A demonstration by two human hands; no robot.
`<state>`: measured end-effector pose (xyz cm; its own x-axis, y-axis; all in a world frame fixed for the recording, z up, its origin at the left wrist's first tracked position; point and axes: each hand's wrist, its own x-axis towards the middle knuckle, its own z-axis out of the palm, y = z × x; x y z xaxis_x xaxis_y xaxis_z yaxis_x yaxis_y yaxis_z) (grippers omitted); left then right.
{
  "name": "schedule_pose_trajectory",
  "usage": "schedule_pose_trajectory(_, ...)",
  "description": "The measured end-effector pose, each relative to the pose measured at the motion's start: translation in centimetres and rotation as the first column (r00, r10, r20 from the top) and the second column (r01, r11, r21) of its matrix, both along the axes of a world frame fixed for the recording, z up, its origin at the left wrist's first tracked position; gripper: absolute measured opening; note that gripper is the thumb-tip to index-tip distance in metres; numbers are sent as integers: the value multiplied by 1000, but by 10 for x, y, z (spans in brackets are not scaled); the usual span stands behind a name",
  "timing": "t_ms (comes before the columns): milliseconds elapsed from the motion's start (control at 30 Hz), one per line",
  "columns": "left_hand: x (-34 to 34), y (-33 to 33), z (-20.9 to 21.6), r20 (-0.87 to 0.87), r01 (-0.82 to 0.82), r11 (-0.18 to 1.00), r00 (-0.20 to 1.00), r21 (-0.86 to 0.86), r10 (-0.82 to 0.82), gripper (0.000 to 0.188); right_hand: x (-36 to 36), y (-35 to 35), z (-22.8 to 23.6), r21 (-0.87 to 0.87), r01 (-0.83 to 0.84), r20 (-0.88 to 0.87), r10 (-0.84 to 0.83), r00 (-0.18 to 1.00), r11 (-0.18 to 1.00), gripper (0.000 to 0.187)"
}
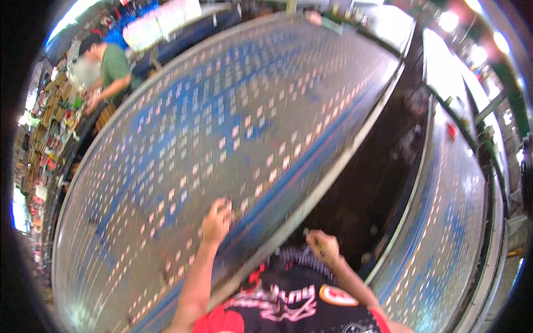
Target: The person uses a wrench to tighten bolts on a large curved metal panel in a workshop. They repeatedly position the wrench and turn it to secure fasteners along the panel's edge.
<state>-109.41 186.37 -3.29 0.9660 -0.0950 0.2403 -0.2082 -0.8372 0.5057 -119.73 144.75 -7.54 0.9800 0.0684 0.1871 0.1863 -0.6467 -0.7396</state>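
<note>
My left hand (217, 221) is over the near part of a long, grey table (161, 261) with blue patches. Its fingers are curled and close together, near a small pale square (244, 205) in a row along the blue edge stripe; what they pinch, if anything, is too blurred to see. My right hand (323, 246) is closed in front of my body, just off the table's edge. A tiny thing, too small to name, shows at its fingertips. Many more small pale squares lie in slanting rows across the tabletop.
A dark floor strip (372, 172) separates this table from a second similar table (444, 222) on the right. A red object (451, 131) is at that table's far end. Beyond the left edge, a person in a green shirt (115, 67) stands by cluttered shelves (47, 139).
</note>
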Motion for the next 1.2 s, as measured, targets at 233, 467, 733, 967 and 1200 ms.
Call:
schedule_pose_trajectory(233, 5, -29, 35, -6, -105, 760, 991, -642, 131, 20, 56, 23, 40, 281, 280, -145, -248, 958, 918, 26)
schedule_pose_trajectory(467, 12, -114, 9, 11, -430, -852, 891, -301, -454, 40, 114, -20, 38, 671, 687, -637, -258, 726, 278, 26)
schedule_pose_trajectory(733, 102, -249, 19, -529, -641, -514, 765, -570, -367, 24, 179, -168, -36, 496, 756, -846, -42, 531, -428, 35)
schedule_pose_trajectory(967, 177, -357, 46, -454, -614, -398, 782, -682, -428, 32, 256, -237, 30, 622, 719, -763, -32, 646, -309, 31)
schedule_pose_trajectory(1200, 293, -454, 100, -156, -10, 569, 965, -822, -209, 39, 279, -280, 0, 565, 780, -808, 14, 589, -268, 36)
